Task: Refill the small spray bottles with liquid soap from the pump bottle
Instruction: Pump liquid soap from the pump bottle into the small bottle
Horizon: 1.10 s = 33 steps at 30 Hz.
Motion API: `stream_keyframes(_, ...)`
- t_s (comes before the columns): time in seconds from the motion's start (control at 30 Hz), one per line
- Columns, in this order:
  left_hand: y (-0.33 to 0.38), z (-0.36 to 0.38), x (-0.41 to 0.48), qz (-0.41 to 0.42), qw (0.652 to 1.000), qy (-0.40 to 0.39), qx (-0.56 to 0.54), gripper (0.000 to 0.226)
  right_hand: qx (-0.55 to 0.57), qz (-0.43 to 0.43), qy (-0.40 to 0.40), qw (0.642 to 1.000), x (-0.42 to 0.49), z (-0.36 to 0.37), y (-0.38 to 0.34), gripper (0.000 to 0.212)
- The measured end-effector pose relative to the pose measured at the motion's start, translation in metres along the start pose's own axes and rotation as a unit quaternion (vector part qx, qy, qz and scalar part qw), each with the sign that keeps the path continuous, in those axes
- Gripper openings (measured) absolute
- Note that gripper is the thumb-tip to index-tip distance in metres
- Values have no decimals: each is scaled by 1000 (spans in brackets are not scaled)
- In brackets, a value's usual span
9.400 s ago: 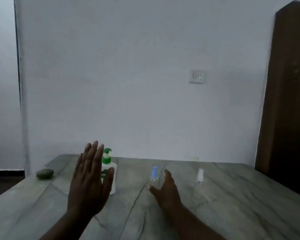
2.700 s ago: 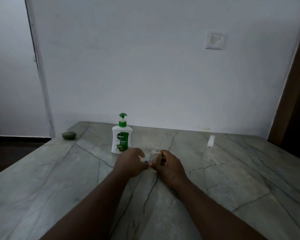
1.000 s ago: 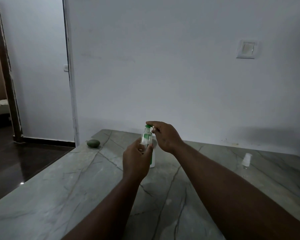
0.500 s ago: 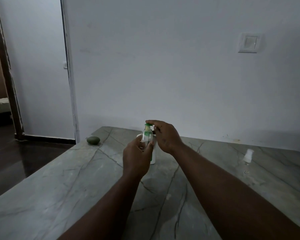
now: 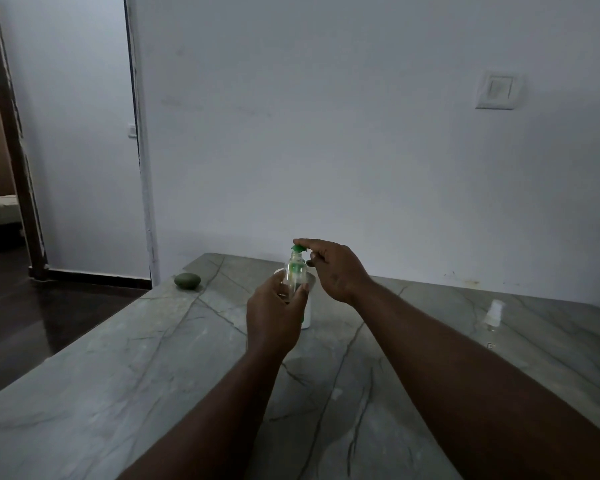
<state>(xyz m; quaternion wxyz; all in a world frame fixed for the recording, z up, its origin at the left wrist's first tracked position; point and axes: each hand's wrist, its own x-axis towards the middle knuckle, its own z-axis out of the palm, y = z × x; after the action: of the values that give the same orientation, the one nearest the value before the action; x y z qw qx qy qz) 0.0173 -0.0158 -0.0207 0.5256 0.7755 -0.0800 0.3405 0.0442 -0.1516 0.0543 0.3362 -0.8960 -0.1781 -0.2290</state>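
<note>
My left hand (image 5: 274, 317) grips a small clear spray bottle (image 5: 294, 273) with its cap off, holding it upright under the green nozzle of the white pump bottle (image 5: 307, 313). The pump bottle stands on the marble table (image 5: 118, 393) and is mostly hidden behind my left hand. My right hand (image 5: 333, 268) rests on the green pump head (image 5: 298, 248), index finger laid straight across its top. A second small spray bottle (image 5: 492, 315) with a white cap stands at the right of the table.
A green rounded object (image 5: 187, 280) lies near the table's far left corner. A white wall with a light switch (image 5: 498, 90) runs behind the table. An open doorway (image 5: 4, 168) and dark floor are at the left.
The clear bottle now sits closer under the pump nozzle than a second ago. My right index finger lies flatter over the pump head. The view has shifted slightly.
</note>
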Motion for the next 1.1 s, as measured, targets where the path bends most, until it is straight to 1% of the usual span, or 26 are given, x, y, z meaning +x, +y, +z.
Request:
stream_keyframes(0.23,-2,3,2,6,1000,5,-8,34,-16,-3,11,1000,1,0,-1,46)
stream_keyframes(0.53,-6,5,0,-3,1000,9,-5,33,-22,-1,13,1000,0,4,-2,45)
stream_keyframes(0.67,-7,4,-1,-11,1000,10,-7,29,-27,3,13,1000,-1,6,-2,45)
stream_keyframes(0.9,-8,3,-3,-34,999,9,-17,31,-37,12,-3,999,0,1,-2,45)
stream_keyframes(1.1,-7,2,-4,-29,999,10,-16,32,-58,-15,1,998,4,-6,-4,42)
